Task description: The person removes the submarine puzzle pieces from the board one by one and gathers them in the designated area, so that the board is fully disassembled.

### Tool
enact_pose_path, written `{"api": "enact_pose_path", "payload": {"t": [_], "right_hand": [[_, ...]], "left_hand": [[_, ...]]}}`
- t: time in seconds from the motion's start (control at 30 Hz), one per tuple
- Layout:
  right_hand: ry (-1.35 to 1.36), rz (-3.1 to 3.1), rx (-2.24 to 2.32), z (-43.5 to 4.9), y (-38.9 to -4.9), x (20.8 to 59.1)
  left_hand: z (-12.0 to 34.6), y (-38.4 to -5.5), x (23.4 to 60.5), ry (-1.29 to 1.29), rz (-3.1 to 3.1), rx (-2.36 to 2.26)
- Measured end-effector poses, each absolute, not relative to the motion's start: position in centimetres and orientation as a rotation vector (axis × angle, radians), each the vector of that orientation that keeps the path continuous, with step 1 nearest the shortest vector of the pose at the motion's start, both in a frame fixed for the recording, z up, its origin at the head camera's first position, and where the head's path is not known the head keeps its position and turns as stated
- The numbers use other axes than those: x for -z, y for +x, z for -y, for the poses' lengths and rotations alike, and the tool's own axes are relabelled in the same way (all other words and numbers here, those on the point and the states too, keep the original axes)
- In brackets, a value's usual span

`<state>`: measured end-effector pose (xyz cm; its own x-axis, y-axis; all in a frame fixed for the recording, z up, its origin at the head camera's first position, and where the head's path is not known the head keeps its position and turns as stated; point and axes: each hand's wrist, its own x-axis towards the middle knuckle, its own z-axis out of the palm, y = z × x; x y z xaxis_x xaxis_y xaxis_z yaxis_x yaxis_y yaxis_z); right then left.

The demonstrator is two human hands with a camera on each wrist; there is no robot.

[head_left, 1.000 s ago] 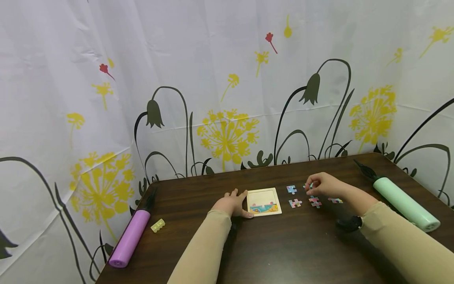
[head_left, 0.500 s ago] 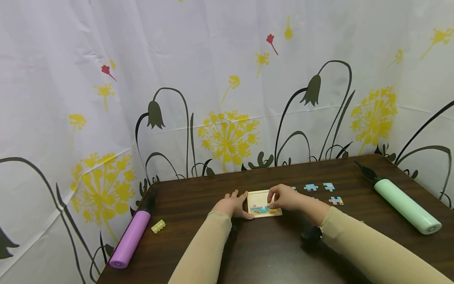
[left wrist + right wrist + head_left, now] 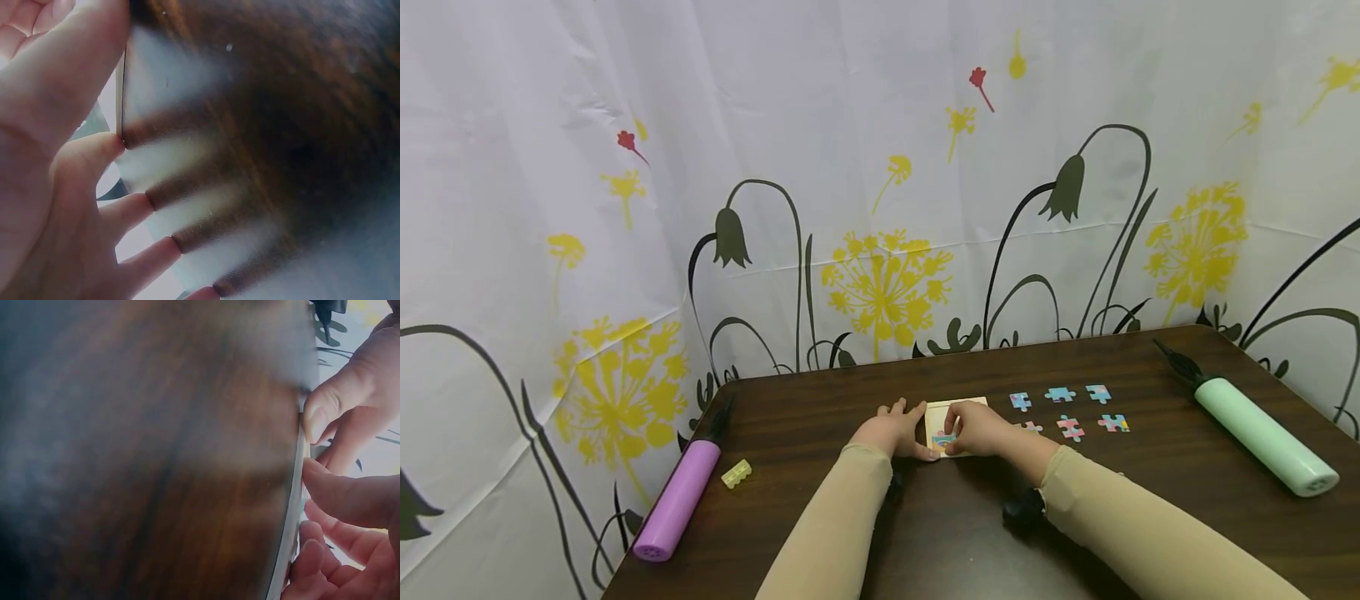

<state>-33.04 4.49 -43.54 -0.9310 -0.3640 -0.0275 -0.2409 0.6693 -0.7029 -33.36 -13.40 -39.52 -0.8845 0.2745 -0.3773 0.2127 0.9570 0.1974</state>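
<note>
Tray point(image 3: 936, 418): flat on the table point(image 3: 955, 542), within both hands' reach; bare wood shows above a strip of colour along its near side.
Left hand point(image 3: 887, 432): open, fingers spread, thumb at the near left corner; I'd say it braces that side against sliding.
Right hand point(image 3: 979, 427): bent over the tray, thumb and finger curved down to the coloured strip, as if working precisely there. Whether they pinch anything, I can't tell from here.
Set pieces point(image 3: 939, 442): inside the tray by the near rim, partly behind those fingers; the frame likely keeps them lined up.
Loose pieces point(image 3: 1071, 428): six, right of the tray in two rows, one partly covered by the right hand; gaps between them probably make each easy to lift.
Tubes: purple point(image 3: 681, 496) far left, green point(image 3: 1255, 429) far right, seemingly out of the way.
Block point(image 3: 737, 474): yellow, near the purple one, untouched.
</note>
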Motion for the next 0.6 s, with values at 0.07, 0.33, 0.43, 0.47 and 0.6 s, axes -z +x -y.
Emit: {"api": "enact_pose_path", "payload": {"t": [0.07, 0.33, 0.43, 0.47, 0.6], "right_hand": [[-0.489, -2.711, 1.12, -4.5, -33.0, 43.5], [-0.465, -2.705, 1.139, -4.4, -32.9, 43.5], [-0.461, -2.708, 1.149, -4.4, -33.0, 43.6], [-0.462, -2.707, 1.155, -4.4, -33.0, 43.6], [-0.468, -2.704, 1.182, -4.4, -33.1, 43.8]], "left_hand": [[13.4, -33.4, 39.6, 0.355, -2.699, -0.208], [13.3, -34.0, 40.0, 0.342, -2.692, -0.183], [13.2, -34.3, 40.4, 0.326, -2.683, -0.18], [13.3, -34.4, 40.5, 0.322, -2.683, -0.178], [13.4, -34.9, 41.2, 0.322, -2.686, -0.197]]}}
